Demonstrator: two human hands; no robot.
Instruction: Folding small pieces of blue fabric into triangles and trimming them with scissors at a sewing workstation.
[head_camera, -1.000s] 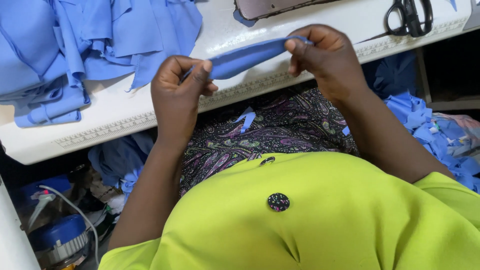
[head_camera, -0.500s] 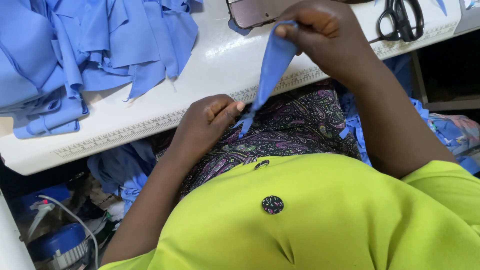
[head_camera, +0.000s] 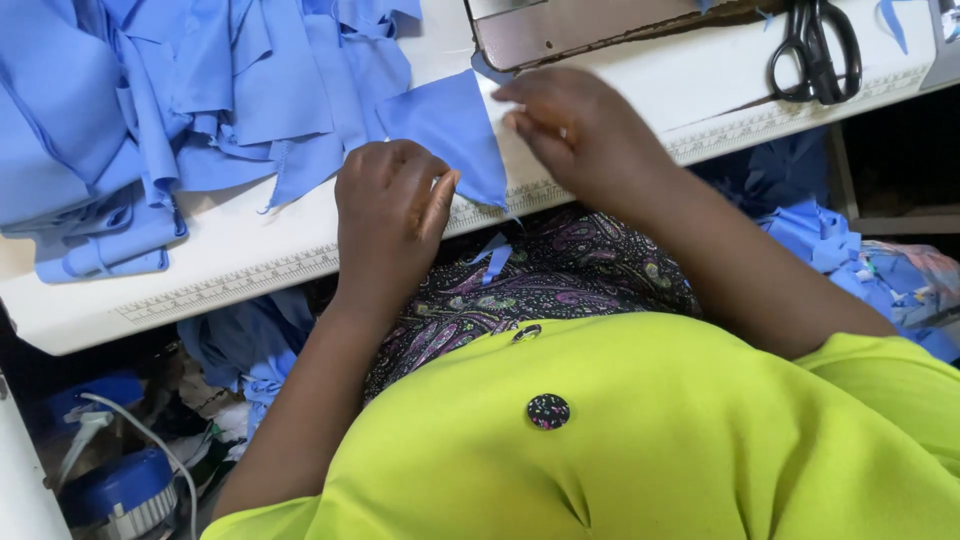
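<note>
A small blue fabric piece (head_camera: 447, 132) lies flat on the white sewing table (head_camera: 260, 240), close to the front edge. My left hand (head_camera: 388, 210) pinches its lower left edge with thumb and fingers. My right hand (head_camera: 575, 130) rests on the piece's right side, fingertips pressing it near the metal plate of the sewing machine (head_camera: 590, 28). A printed ruler strip (head_camera: 300, 265) runs along the table's front edge under both hands.
A heap of blue fabric pieces (head_camera: 150, 110) covers the table's left part. Black scissors (head_camera: 815, 45) lie at the far right. More blue scraps (head_camera: 850, 250) hang below the table on the right, and a blue spool container (head_camera: 120, 490) sits on the floor at left.
The blue piece, held up and stretched between both hands before, now lies spread on the table. Both hands moved forward onto the tabletop.
</note>
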